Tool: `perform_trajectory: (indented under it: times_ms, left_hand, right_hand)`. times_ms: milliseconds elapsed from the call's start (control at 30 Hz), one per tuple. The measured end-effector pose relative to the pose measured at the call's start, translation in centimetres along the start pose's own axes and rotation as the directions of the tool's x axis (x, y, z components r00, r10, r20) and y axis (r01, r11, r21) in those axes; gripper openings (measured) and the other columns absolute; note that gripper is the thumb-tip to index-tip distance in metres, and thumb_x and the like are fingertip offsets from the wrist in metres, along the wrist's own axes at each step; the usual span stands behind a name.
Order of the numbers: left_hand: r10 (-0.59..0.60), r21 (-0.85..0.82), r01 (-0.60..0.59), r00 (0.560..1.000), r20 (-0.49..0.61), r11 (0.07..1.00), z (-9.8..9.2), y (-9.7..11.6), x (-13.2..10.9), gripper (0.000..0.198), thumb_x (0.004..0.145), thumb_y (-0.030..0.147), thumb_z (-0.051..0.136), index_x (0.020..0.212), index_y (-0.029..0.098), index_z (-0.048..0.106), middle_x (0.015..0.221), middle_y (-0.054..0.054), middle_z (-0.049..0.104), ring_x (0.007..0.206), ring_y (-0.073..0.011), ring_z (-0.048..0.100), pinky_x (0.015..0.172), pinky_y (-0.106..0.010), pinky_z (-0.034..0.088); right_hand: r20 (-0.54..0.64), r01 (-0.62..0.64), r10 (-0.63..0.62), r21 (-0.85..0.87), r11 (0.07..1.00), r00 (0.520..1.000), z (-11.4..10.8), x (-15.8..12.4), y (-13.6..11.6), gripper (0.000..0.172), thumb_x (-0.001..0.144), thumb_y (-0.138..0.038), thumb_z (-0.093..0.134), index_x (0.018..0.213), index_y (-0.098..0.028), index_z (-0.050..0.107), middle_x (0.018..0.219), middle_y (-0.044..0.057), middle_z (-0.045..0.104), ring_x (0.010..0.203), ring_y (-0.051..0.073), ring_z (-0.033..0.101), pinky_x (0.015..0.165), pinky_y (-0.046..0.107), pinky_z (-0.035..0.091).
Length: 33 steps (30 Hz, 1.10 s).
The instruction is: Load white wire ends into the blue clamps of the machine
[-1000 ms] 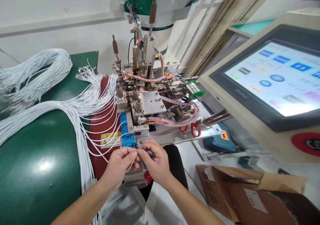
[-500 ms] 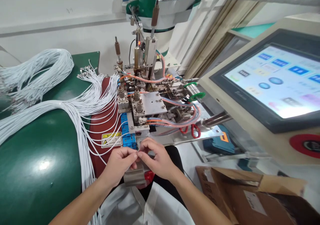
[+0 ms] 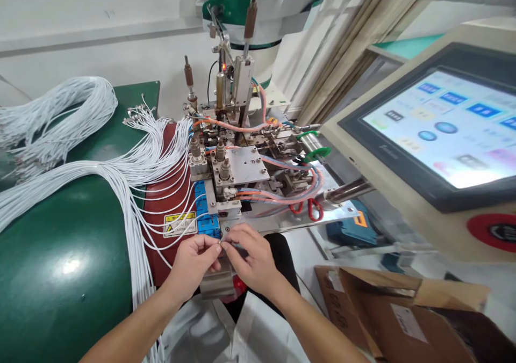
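Observation:
My left hand (image 3: 195, 263) is closed in a pinch, low in front of the machine. One white cable (image 3: 163, 256) runs from the hanging bundle into this hand, and its tip is mostly covered by the fingers. Thumb and forefinger of my right hand (image 3: 252, 261) are pinched at the same spot, fingertips almost touching the left ones. A tiny metallic bit shows between them, too small to name. Just beyond the hands sits a blue cable holder (image 3: 207, 218) with white cables leading into it from the left. A grey metal box-like part (image 3: 217, 285) lies beneath my hands.
The machine (image 3: 245, 169) carries hoses and a wire spool (image 3: 312, 145). A thick white cable bundle (image 3: 97, 168) crosses the green table (image 3: 52, 277), with another coil (image 3: 80, 102) behind it. On the right are a touchscreen (image 3: 447, 132) and a cardboard box (image 3: 387, 314).
Both hands stay pinched together at nearly the same place, with small shifts of the fingers. The view has moved very slightly.

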State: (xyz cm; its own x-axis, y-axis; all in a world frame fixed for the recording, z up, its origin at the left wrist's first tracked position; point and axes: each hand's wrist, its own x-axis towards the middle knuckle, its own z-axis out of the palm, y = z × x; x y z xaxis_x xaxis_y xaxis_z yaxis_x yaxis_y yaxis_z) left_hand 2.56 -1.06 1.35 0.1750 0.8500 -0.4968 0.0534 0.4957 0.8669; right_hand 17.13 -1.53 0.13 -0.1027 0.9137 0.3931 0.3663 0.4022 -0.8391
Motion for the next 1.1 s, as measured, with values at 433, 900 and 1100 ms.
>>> perform_trajectory:
  times_ms: [433,900,1100]
  left_hand:
    - [0.079,0.181,-0.079,0.997,0.012,0.98,-0.3,-0.1,-0.1,0.015,0.071,0.026,0.058,0.067,0.013,0.058,0.048,0.003,0.054,0.046,-0.0076,0.048,0.048,-0.018,0.037]
    - [0.282,0.317,-0.24,0.955,-0.095,0.918,-0.3,-1.3,0.0,0.01,0.073,0.021,0.054,0.068,0.014,0.06,0.059,0.001,0.057,0.05,-0.0084,0.049,0.049,-0.018,0.041]
    - [0.255,0.151,-0.247,0.966,-0.036,0.957,-0.2,-1.0,-0.1,0.011,0.075,0.025,0.055,0.073,0.014,0.058,0.062,0.002,0.055,0.053,-0.008,0.051,0.052,-0.018,0.043]
  right_hand:
    - [0.091,-0.175,0.17,0.046,0.984,0.981,0.3,0.1,0.0,0.012,0.075,-0.014,0.052,0.064,-0.018,0.053,0.062,-0.001,0.051,0.056,0.01,0.049,0.053,0.021,0.041]
    - [-0.031,0.04,-0.044,-0.134,0.99,0.999,0.7,-0.3,-0.4,0.011,0.079,-0.014,0.051,0.074,-0.018,0.06,0.07,0.005,0.059,0.065,0.015,0.054,0.061,0.027,0.045]
    - [-0.047,-0.2,0.21,0.156,0.967,0.977,1.2,-0.1,-0.5,0.012,0.076,-0.015,0.054,0.064,-0.017,0.058,0.065,0.001,0.055,0.06,0.012,0.052,0.054,0.022,0.042]
